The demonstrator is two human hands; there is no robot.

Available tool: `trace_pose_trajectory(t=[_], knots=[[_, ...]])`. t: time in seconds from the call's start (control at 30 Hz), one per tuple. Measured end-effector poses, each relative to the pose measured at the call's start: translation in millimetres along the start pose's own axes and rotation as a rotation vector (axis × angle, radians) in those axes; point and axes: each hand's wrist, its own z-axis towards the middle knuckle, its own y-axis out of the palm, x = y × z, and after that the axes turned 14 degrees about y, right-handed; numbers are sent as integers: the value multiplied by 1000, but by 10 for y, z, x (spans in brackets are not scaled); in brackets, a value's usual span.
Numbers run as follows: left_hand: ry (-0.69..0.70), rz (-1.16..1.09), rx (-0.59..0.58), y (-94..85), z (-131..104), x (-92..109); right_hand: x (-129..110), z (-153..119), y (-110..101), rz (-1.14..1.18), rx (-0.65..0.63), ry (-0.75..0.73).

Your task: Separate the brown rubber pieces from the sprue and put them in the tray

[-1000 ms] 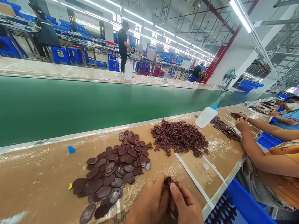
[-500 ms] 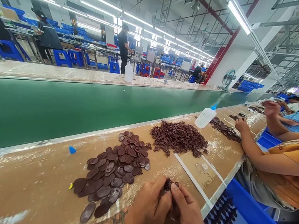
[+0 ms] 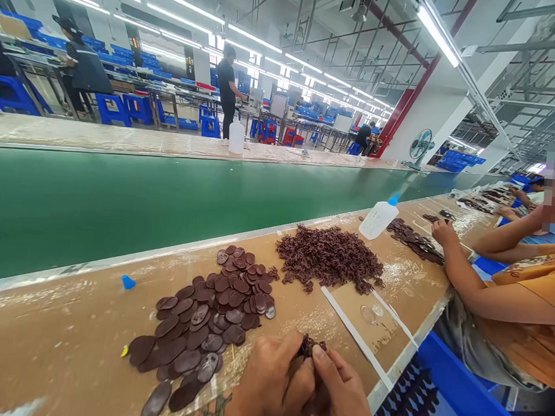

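Both my hands meet at the bottom centre, fingers pinched together around a small dark brown openwork piece [image 3: 311, 346]. My left hand [image 3: 270, 378] grips it from the left, and my right hand [image 3: 341, 390] presses a thumb against it. The lower part of the piece is hidden by my fingers. Left of my hands lies a spread pile of flat brown oval discs [image 3: 202, 329]. Beyond them sits a heap of small brown openwork pieces [image 3: 328, 257], similar in colour to the one held.
Behind the heap, a white squeeze bottle [image 3: 378, 220] with a blue tip leans over. A blue cap [image 3: 128, 282] lies at left. The green conveyor belt [image 3: 116, 209] runs beyond the table. At right sits a co-worker [image 3: 513, 300] above a blue bin [image 3: 473, 399] holding dark pieces.
My hands keep their pinch on the piece, with little movement. The view has shifted slightly. The co-worker's raised hand has moved toward the head.
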Motion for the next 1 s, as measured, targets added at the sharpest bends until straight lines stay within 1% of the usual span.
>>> trace_pose_trajectory(t=[0.13,0.33,0.5,0.6,0.7,0.77,0.9,1.0], knots=[[65,99,-24,28,-5,-66,25,44,-33,-26,8,12],[53,144,-30,49,-21,-163,26,69,-29,-21,23,8],[77,157,-23,30,-28,-153,27,93,-15,-2,-17,24],[67,173,-25,37,-45,-143,40,99,-21,-1,1,3],[80,197,-37,64,-61,-147,47,85,-30,22,23,24],[84,211,-25,86,-71,-152,49,76,-32,56,28,33],[173,292,15,115,-84,-165,51,74,-28,78,31,49],[158,266,26,121,-87,-183,54,76,-26,79,18,54]])
